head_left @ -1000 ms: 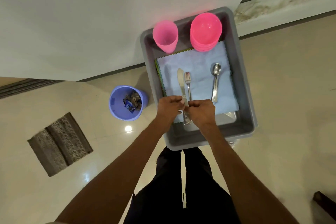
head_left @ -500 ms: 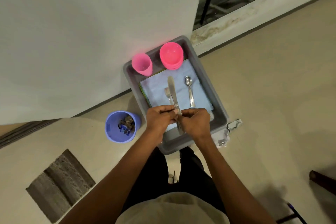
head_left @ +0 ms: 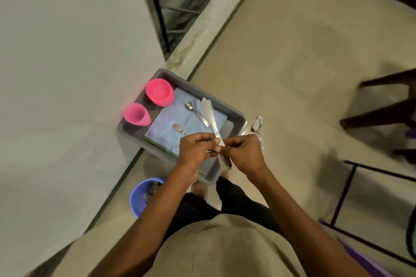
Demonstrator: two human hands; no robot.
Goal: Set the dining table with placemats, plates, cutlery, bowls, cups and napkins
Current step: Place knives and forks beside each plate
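A grey tub stands on the floor against the wall. Inside lie a pale blue cloth, stacked pink bowls, a pink cup, a spoon and a fork. Above the tub's near side, my left hand and my right hand both grip a bundle of knives by the handles. The blades point away from me.
A blue bucket with scraps sits by the wall near my feet. Crumpled paper lies right of the tub. Dark chair legs and a black metal frame stand at the right. A railing gap opens beyond the wall.
I have risen and turned right; the tub looks smaller and rotated. The knives have come up out of the tub in both hands, while the fork stays on the cloth.
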